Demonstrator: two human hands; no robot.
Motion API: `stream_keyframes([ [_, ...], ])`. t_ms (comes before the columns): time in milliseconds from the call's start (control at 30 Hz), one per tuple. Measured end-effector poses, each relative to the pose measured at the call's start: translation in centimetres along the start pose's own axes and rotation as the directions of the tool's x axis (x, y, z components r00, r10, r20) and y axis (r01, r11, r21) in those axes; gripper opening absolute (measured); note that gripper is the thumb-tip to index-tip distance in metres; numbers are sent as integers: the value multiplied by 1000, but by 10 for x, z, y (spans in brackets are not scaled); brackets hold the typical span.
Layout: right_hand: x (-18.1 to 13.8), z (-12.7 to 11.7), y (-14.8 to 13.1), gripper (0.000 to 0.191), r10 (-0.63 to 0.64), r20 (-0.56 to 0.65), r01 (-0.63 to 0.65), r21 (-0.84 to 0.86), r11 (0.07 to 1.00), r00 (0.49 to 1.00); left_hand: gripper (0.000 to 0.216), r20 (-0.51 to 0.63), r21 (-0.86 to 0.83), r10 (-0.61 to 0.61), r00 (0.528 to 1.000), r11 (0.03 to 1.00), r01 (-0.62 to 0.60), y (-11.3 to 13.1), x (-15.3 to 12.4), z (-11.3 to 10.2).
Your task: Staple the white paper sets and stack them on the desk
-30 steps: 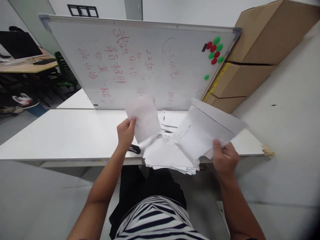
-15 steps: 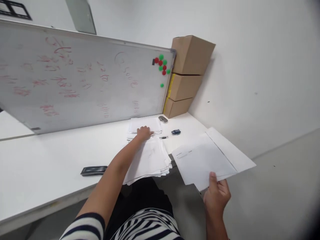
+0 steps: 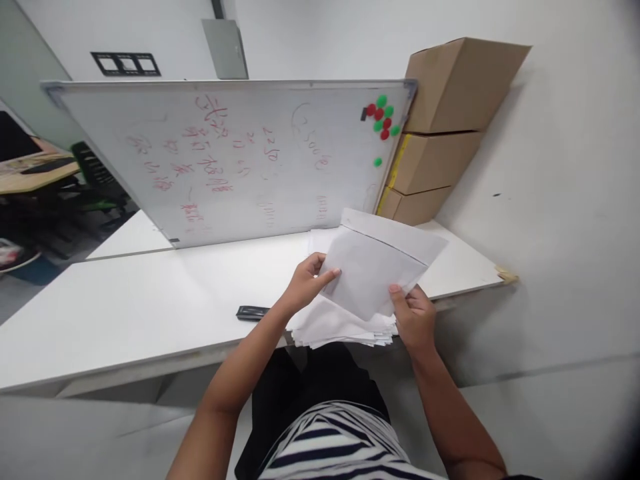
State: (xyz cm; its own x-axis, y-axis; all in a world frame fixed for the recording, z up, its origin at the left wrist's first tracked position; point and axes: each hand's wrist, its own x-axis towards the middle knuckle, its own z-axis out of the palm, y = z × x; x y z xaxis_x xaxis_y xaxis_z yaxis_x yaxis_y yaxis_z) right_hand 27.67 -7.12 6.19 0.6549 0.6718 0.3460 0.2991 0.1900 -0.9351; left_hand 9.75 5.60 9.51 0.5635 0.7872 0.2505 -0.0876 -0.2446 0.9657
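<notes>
Both of my hands grip white paper sheets [image 3: 375,263], held tilted above the table. My left hand [image 3: 311,280] pinches their left edge, thumb on top. At the lower right corner, my right hand [image 3: 416,313] has its thumb pressed on the paper and its fingers beneath. A dark line runs across the sheets near their far side. Below them lies a pile of loose papers [image 3: 345,327] at the table's front edge, its layers uneven. The held sheets hide most of the table behind them.
A black stapler-like object [image 3: 253,313] lies on the white table [image 3: 200,293], left of the pile. Behind stands a whiteboard [image 3: 280,187] with red writing and round magnets [image 3: 382,101]. Several stacked cardboard boxes [image 3: 440,160] stand at the right against the wall.
My left hand has left the papers on the table and taken hold of the sheets' left edge. My right hand has brought the sheets leftward over the pile. The view has turned left.
</notes>
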Motion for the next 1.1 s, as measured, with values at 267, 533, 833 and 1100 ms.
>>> stream_keyframes([
  [267,-10,66,6,57,20,123,-53,271,961,992,29,-341,-62,-5,940,998,-17,-31,-24,-1],
  [533,-26,69,27,38,121,196,-176,294,939,973,37,-329,-120,-93,940,991,56,-52,-36,-3],
  [833,-25,49,44,39,164,400,-245,161,956,902,39,-522,-173,-148,840,983,66,-58,-53,3],
  [1100,-54,45,32,46,210,400,-325,247,913,892,49,-486,-526,-213,848,846,-89,-38,-67,42],
])
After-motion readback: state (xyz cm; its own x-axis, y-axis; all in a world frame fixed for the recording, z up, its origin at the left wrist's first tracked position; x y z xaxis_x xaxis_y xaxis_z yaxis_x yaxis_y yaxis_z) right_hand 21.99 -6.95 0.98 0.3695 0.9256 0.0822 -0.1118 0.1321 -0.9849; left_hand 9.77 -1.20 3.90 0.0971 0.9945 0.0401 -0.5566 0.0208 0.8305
